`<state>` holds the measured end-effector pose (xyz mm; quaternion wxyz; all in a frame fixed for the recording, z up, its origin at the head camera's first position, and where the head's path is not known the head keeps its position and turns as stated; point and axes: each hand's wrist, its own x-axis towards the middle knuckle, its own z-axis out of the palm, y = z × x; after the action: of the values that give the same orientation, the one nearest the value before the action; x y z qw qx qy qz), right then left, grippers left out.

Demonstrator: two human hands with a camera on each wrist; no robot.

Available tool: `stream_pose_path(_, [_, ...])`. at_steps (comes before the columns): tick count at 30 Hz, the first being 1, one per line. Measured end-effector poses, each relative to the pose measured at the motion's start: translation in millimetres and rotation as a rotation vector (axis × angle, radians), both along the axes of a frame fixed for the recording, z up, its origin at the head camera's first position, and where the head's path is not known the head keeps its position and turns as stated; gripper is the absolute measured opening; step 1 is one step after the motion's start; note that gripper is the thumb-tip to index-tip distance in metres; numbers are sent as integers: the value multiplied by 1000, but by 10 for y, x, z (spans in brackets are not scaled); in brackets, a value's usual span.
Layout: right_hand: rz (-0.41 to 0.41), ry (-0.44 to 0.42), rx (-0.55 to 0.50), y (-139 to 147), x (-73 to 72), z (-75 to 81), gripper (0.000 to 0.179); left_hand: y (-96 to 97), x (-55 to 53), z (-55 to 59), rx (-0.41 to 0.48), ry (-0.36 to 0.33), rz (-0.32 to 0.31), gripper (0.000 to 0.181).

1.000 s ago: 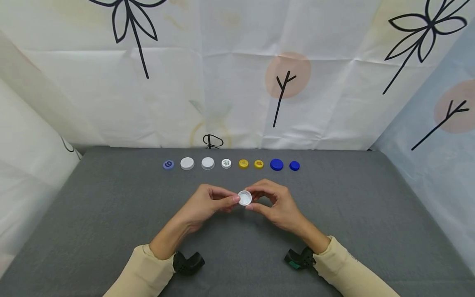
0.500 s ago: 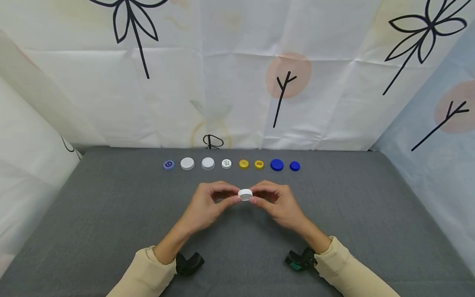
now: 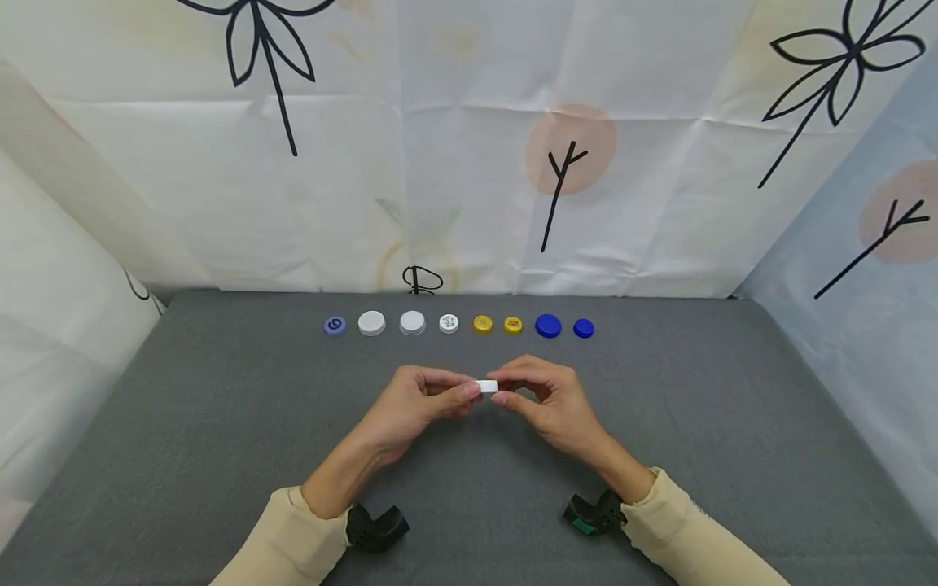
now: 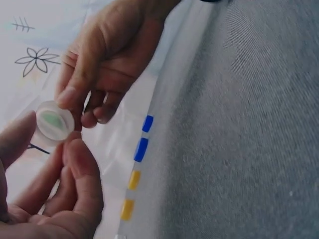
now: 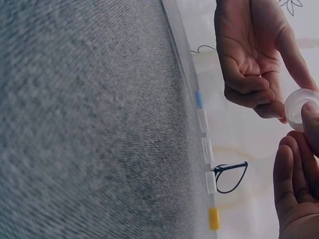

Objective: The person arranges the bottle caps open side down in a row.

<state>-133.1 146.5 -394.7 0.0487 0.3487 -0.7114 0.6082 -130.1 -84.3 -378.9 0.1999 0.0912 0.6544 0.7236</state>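
A small white bottle cap (image 3: 488, 387) is held up over the grey table between both hands, edge-on in the head view. My left hand (image 3: 416, 407) pinches its left side between thumb and fingers. On the opposite side, my right hand (image 3: 551, 407) has its thumb and index finger at the rim, pinching it too. A faint green mark shows on the face of the cap (image 4: 52, 122) in the left wrist view. The right wrist view shows a round, rimmed face of the cap (image 5: 295, 110), partly covered by the right thumb.
Along the table's back edge runs a row of caps: a light blue cap (image 3: 335, 325), larger white caps (image 3: 371, 323), a small printed white cap (image 3: 449, 324), yellow caps (image 3: 482, 324) and dark blue caps (image 3: 548, 326). A patterned white cloth (image 3: 469, 179) hangs behind.
The white cap has turned from showing its hollow inside, through a tilted side view, to edge-on. Both hands have shifted their fingers slightly around it; the row of caps is unchanged.
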Motion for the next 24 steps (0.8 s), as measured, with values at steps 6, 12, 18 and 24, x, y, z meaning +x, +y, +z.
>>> stream_pose_path(6, [34, -149, -19, 29, 2, 39, 28, 12, 8, -17, -22, 161, 4, 29])
stream_pose_path(12, [74, -195, -44, 42, -8, 57, 33, 46, 29, -55, 15, 449, 24, 28])
stream_pose_path(18, [90, -129, -34, 30, -12, 44, 37, 70, 38, -75, -17, 614, 68, 28])
stream_pose_path(24, [94, -128, -31, 31, -8, 40, 39, 74, 38, -85, -41, 610, 60, 31])
